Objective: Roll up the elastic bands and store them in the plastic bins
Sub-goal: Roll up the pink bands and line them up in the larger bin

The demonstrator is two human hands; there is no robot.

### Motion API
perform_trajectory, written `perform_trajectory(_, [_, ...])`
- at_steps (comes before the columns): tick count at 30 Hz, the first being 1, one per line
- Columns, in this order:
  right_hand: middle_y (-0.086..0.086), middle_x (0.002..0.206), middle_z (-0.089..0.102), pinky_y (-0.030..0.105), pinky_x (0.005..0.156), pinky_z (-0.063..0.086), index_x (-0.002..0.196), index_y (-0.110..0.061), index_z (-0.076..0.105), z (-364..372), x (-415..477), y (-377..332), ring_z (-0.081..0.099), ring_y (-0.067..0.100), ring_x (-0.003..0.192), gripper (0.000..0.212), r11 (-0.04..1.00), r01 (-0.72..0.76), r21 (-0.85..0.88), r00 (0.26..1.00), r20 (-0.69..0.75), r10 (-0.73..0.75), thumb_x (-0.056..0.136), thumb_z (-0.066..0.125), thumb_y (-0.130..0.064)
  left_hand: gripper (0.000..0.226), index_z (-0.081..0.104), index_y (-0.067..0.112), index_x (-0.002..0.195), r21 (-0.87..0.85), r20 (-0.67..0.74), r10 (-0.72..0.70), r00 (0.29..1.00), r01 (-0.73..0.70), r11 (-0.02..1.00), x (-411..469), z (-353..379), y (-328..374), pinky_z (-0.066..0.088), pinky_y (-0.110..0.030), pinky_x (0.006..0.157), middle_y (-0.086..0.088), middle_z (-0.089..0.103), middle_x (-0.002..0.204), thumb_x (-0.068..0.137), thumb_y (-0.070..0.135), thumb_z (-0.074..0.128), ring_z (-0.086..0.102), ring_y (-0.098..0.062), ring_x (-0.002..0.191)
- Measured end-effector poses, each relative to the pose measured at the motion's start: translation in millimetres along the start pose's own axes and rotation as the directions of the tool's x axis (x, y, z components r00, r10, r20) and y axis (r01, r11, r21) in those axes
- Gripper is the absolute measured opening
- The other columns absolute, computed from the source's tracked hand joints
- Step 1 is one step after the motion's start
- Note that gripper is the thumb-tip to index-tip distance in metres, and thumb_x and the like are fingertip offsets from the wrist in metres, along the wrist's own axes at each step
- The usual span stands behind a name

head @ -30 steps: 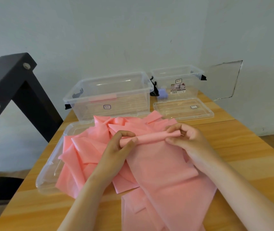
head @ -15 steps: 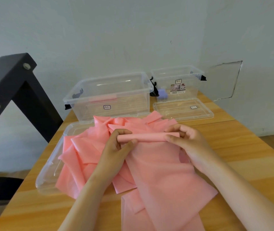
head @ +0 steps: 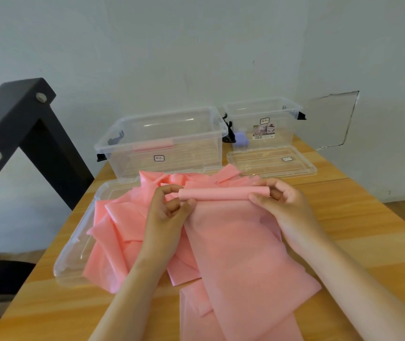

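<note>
Fingers (head: 165,190) of left hand (head: 167,217), right hand (head: 286,205) pinch pink band roll (head: 221,193) ends — roll between them.

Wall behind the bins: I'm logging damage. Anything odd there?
Yes. Right of the smaller bin, a rectangular wall patch shows a cracked, uneven outline, as if cut or peeling; the rest looks smooth.

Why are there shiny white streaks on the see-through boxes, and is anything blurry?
Head view: the streaks are light glinting off the larger clear bin, only mild glare; head view: the pink roll, the left hand and the right hand look fairly sharp; head view: the black frame at the left edge leans, probably wide-angle distortion; the light is soft, with faint shadows.
</note>
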State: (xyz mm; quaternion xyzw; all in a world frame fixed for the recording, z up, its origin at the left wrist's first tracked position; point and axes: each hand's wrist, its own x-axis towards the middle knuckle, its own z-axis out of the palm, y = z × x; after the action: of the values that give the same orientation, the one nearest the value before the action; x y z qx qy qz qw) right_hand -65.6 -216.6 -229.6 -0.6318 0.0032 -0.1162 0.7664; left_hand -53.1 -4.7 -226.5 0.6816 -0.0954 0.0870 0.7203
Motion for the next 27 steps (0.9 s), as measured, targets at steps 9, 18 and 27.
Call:
perform_trajectory(9, [-0.004,0.089,0.073,0.024,0.074,0.052,0.092,-0.013,0.069,3.3,-1.6,-2.1,0.067,0.010,0.086,0.019,0.997,0.083,0.008,0.997,0.005,-0.083,0.078,0.074,-0.002,0.025,0.066,0.023,0.114,0.030,-0.057,0.046,0.997,-0.044,0.999,3.8,-11.2,4.7,0.046,-0.030,0.093,-0.016,0.063,0.081,0.093,0.013,0.061,0.058,-0.014,0.083])
perform_trajectory(18, [-0.004,0.086,0.069,0.013,0.068,0.047,0.087,-0.011,0.067,2.5,-1.0,-0.2,0.064,0.005,0.081,0.012,0.993,0.117,-0.019,0.992,0.058,-0.116,0.081,0.072,-0.003,0.016,0.064,0.018,0.087,0.047,-0.045,-0.040,0.998,0.042,0.998,3.6,-7.6,1.7,0.038,-0.015,0.047,0.010,0.056,0.052,0.098,0.014,0.052,0.048,-0.002,0.049])
perform_trajectory(27, [-0.004,0.079,0.069,0.020,0.066,0.048,0.086,-0.015,0.066,1.2,0.7,-1.7,0.063,0.010,0.075,0.013,0.997,-0.036,0.069,0.993,0.117,0.028,0.079,0.070,-0.005,0.022,0.056,0.016,0.080,-0.073,0.044,-0.133,0.990,0.136,0.988,3.7,-8.0,-1.0,0.047,-0.022,0.054,0.002,0.052,0.063,0.098,0.027,0.050,0.051,-0.009,0.057])
